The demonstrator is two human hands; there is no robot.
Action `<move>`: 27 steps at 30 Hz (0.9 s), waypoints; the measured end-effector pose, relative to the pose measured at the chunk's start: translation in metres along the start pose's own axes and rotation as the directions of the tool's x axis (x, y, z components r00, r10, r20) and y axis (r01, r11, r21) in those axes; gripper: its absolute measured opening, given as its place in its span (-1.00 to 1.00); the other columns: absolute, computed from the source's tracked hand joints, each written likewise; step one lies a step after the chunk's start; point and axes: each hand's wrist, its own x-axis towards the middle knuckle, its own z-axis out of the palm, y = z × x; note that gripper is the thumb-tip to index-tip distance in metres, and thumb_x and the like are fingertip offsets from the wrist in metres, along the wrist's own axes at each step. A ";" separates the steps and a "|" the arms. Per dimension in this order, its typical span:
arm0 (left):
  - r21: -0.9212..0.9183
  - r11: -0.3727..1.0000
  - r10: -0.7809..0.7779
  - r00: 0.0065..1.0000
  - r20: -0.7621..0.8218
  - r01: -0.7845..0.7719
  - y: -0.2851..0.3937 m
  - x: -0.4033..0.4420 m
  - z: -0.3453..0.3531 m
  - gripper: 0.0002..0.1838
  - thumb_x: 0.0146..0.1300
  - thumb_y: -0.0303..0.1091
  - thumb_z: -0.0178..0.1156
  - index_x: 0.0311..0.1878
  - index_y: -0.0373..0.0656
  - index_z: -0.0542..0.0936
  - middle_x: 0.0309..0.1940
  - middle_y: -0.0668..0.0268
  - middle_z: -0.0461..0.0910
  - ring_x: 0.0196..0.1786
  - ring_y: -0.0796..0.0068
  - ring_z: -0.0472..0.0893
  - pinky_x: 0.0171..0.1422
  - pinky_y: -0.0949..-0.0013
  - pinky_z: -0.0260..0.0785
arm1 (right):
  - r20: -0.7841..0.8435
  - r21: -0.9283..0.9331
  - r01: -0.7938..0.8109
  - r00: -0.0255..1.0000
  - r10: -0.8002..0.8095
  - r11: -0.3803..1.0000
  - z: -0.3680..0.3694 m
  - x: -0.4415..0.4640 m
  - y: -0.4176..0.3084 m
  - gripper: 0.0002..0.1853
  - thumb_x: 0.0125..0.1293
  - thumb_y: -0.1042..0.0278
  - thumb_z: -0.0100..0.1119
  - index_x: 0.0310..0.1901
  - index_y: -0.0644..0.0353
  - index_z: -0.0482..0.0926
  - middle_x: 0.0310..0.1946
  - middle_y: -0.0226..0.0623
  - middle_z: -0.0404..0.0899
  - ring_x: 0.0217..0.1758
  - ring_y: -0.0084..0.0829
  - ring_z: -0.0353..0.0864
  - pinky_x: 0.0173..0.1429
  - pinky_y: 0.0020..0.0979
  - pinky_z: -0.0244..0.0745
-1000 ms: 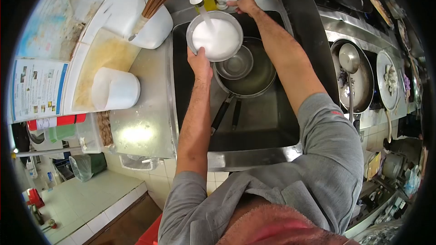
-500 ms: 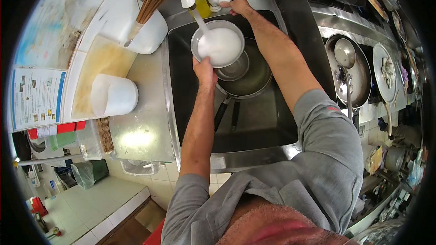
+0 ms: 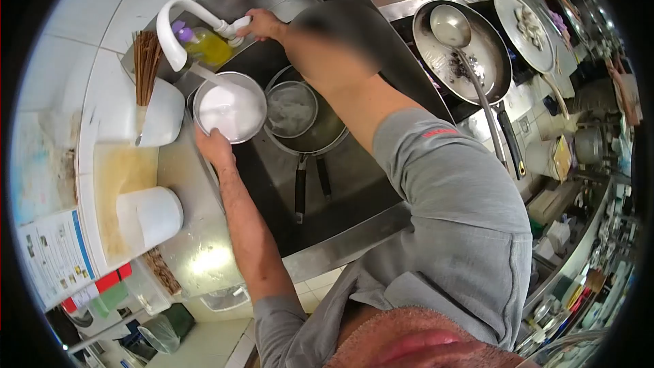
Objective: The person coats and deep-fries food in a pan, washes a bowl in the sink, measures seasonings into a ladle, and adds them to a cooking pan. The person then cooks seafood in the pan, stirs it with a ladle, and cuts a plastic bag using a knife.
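My left hand (image 3: 216,150) grips the near rim of a round metal bowl (image 3: 230,108) holding white, cloudy contents. Water runs into the bowl from the white faucet (image 3: 167,35). Up at the back of the sink, my right hand (image 3: 264,25) is closed on the white faucet handle (image 3: 240,24). Beside the held bowl, a smaller metal bowl (image 3: 291,110) with cloudy liquid rests in a pan (image 3: 327,147) inside the sink (image 3: 272,204). Two black handles extend from the pan area toward me.
Left of the sink stand a white tub (image 3: 150,217) and a white container (image 3: 165,112) with a stick brush (image 3: 145,68). A yellow soap bottle (image 3: 208,48) is behind the faucet. On the right are a frying pan (image 3: 490,61) with a ladle (image 3: 449,26) and a plate (image 3: 507,10).
The view has turned, shifting the sink and both hands leftward in the picture. The held bowl stays under the stream, now beside the smaller bowl, whose contents look cloudier.
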 end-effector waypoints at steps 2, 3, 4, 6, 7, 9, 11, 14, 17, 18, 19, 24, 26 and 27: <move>-0.315 0.924 -0.217 0.975 0.040 0.219 -0.017 -0.007 0.009 -0.52 0.02 -0.67 -0.09 0.10 -0.31 0.38 -0.05 0.14 0.49 -0.06 0.33 0.52 0.07 0.35 0.34 | 0.051 -0.011 -0.018 0.999 0.018 1.000 -0.001 -0.005 -0.010 -0.37 -0.16 0.10 0.45 -0.09 0.32 0.45 -0.65 -0.26 0.51 -0.70 -0.46 0.47 -0.61 -0.42 0.40; -0.329 0.912 -0.239 0.969 0.061 0.245 -0.019 -0.012 0.016 -0.53 0.02 -0.68 -0.08 0.09 -0.31 0.38 -0.05 0.16 0.49 -0.06 0.34 0.52 0.05 0.34 0.35 | 0.031 -0.004 -0.013 0.999 0.013 1.000 0.002 -0.003 -0.007 -0.32 -0.16 0.10 0.45 -0.03 0.32 0.43 -0.65 -0.26 0.51 -0.71 -0.46 0.46 -0.63 -0.41 0.38; -0.343 0.899 -0.264 0.962 0.076 0.274 -0.021 -0.020 0.025 -0.53 0.01 -0.69 -0.07 0.08 -0.30 0.39 -0.04 0.18 0.49 -0.07 0.35 0.52 0.04 0.33 0.36 | 0.043 -0.003 -0.010 0.999 0.011 1.000 0.002 0.002 -0.001 -0.32 -0.16 0.10 0.45 -0.03 0.32 0.43 -0.65 -0.26 0.51 -0.71 -0.46 0.46 -0.63 -0.41 0.38; -0.514 0.788 -0.294 0.941 0.170 0.339 -0.027 -0.031 0.040 -0.51 0.00 -0.70 -0.07 0.09 -0.29 0.38 -0.07 0.19 0.50 -0.08 0.36 0.52 0.01 0.31 0.37 | 0.082 0.060 0.002 0.997 -0.007 0.998 0.008 0.014 0.010 -0.25 -0.16 0.07 0.45 0.05 0.31 0.39 -0.65 -0.26 0.51 -0.69 -0.47 0.47 -0.65 -0.41 0.39; -0.523 0.764 -0.327 0.925 0.192 0.379 -0.025 -0.037 0.043 -0.50 -0.01 -0.70 -0.07 0.09 -0.29 0.38 -0.08 0.19 0.50 -0.09 0.34 0.52 0.02 0.30 0.37 | 0.072 0.067 0.011 0.997 -0.016 0.998 0.011 0.018 0.013 -0.22 -0.17 0.06 0.46 0.07 0.31 0.37 -0.61 -0.25 0.52 -0.68 -0.47 0.48 -0.65 -0.42 0.40; -0.532 0.742 -0.360 0.912 0.196 0.407 -0.034 -0.040 0.054 -0.50 0.01 -0.67 -0.08 0.11 -0.24 0.35 -0.09 0.18 0.49 -0.09 0.28 0.53 -0.03 0.19 0.43 | 0.062 0.066 0.026 0.998 -0.030 0.997 0.011 0.015 0.015 -0.20 -0.17 0.02 0.46 0.09 0.30 0.36 -0.54 -0.25 0.54 -0.66 -0.48 0.50 -0.63 -0.45 0.44; -0.526 0.741 -0.387 0.906 0.174 0.417 -0.045 -0.043 0.059 -0.50 0.04 -0.64 -0.09 0.14 -0.18 0.31 -0.08 0.16 0.46 -0.10 0.22 0.54 -0.10 0.11 0.49 | 0.082 0.053 0.014 0.996 -0.018 0.998 0.006 0.008 0.008 -0.21 -0.13 0.02 0.44 0.09 0.30 0.34 -0.45 -0.28 0.54 -0.63 -0.55 0.49 -0.61 -0.52 0.43; -0.534 0.738 -0.393 0.906 0.158 0.413 -0.041 -0.044 0.061 -0.49 0.06 -0.64 -0.10 0.16 -0.14 0.29 -0.05 0.14 0.44 -0.11 0.19 0.54 -0.17 0.11 0.53 | 0.106 0.028 0.013 0.994 -0.016 1.000 0.003 0.006 0.006 -0.21 -0.08 0.00 0.42 0.12 0.30 0.32 -0.39 -0.31 0.53 -0.59 -0.61 0.48 -0.58 -0.58 0.42; -0.559 0.696 -0.422 0.887 0.190 0.451 -0.034 -0.046 0.058 -0.48 0.07 -0.63 -0.11 0.17 -0.12 0.29 -0.05 0.13 0.43 -0.10 0.17 0.54 -0.23 0.08 0.55 | 0.090 -0.010 0.002 0.996 -0.001 1.000 0.000 -0.002 -0.003 -0.21 -0.07 -0.03 0.40 0.12 0.30 0.31 -0.39 -0.31 0.53 -0.57 -0.62 0.48 -0.55 -0.59 0.43; -0.550 0.701 -0.433 0.884 0.179 0.454 -0.031 -0.046 0.056 -0.49 0.08 -0.63 -0.11 0.17 -0.13 0.28 -0.04 0.13 0.43 -0.10 0.15 0.54 -0.26 0.07 0.56 | 0.083 -0.025 -0.014 0.996 0.016 1.000 0.000 -0.002 -0.004 -0.21 -0.06 -0.05 0.38 0.12 0.30 0.31 -0.39 -0.30 0.53 -0.56 -0.62 0.49 -0.54 -0.60 0.43; -0.539 0.706 -0.443 0.880 0.168 0.459 -0.027 -0.047 0.053 -0.49 0.09 -0.62 -0.11 0.17 -0.13 0.28 -0.04 0.12 0.43 -0.10 0.14 0.55 -0.28 0.07 0.56 | 0.081 -0.024 -0.012 0.997 0.014 1.000 0.000 -0.002 -0.004 -0.21 -0.06 -0.05 0.38 0.12 0.30 0.31 -0.39 -0.30 0.53 -0.56 -0.62 0.49 -0.54 -0.60 0.43; -0.562 0.681 -0.442 0.875 0.196 0.469 -0.006 -0.049 0.042 -0.50 0.10 -0.61 -0.10 0.17 -0.13 0.28 -0.03 0.13 0.43 -0.11 0.17 0.55 -0.29 0.14 0.56 | 0.201 0.224 -0.295 0.947 0.252 0.929 0.001 0.003 -0.007 -0.39 0.01 -0.20 0.25 -0.19 0.28 0.50 -0.50 -0.28 0.48 -0.58 -0.54 0.49 -0.55 -0.56 0.43; -0.545 0.682 -0.457 0.866 0.205 0.488 -0.003 -0.052 0.039 -0.50 0.10 -0.61 -0.10 0.17 -0.14 0.29 -0.03 0.15 0.43 -0.10 0.23 0.54 -0.30 0.21 0.54 | 0.191 0.256 -0.357 0.930 0.315 0.898 0.007 0.002 -0.016 -0.43 0.03 -0.19 0.23 -0.25 0.27 0.52 -0.51 -0.24 0.48 -0.56 -0.45 0.49 -0.56 -0.46 0.44; -0.525 0.703 -0.439 0.874 0.209 0.479 -0.007 -0.051 0.035 -0.51 0.10 -0.61 -0.10 0.16 -0.14 0.28 -0.03 0.14 0.43 -0.10 0.21 0.54 -0.32 0.21 0.55 | 0.181 0.288 -0.425 0.904 0.387 0.858 0.006 0.000 -0.019 -0.46 0.05 -0.18 0.20 -0.31 0.26 0.54 -0.51 -0.20 0.48 -0.55 -0.37 0.49 -0.56 -0.36 0.45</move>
